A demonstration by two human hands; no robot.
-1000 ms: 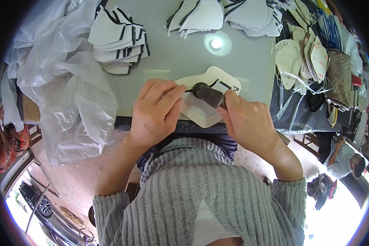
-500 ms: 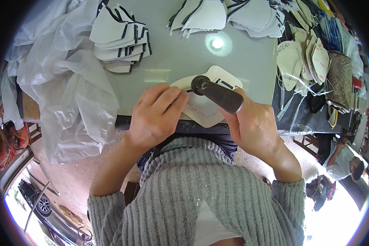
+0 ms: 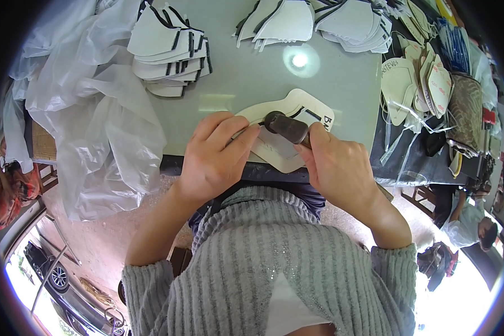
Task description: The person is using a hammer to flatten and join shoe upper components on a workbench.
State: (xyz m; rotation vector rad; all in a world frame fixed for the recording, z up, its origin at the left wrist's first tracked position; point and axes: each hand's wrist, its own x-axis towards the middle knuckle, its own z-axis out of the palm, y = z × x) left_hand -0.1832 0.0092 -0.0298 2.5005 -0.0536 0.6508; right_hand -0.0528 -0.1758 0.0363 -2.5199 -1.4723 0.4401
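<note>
A dark hammer [image 3: 290, 128] is gripped in my right hand [image 3: 341, 162], its round face over a white cut piece [image 3: 274, 147]. That piece lies on a cream pattern board [image 3: 313, 103] with cut slots and handwriting, at the table's near edge. My left hand [image 3: 215, 154] is closed at the piece's left side, beside the hammer's face. A thin dark edge shows between its fingers; the fingertips' hold is partly hidden. Black edging [image 3: 261, 122] shows beside the hammer's face.
Stacked white pieces with black edging [image 3: 171, 53] lie far left, more white pieces [image 3: 285, 22] at the far middle. Crumpled clear plastic [image 3: 101, 129] hangs over the left edge. Tied patterns [image 3: 400, 84] and a patterned pouch [image 3: 465, 106] are at right. A person [image 3: 470, 224] sits at far right.
The hammer has come down and tilted, its body now appearing shorter and nearer the board. My right hand has shifted slightly left; my left hand stays about in place.
</note>
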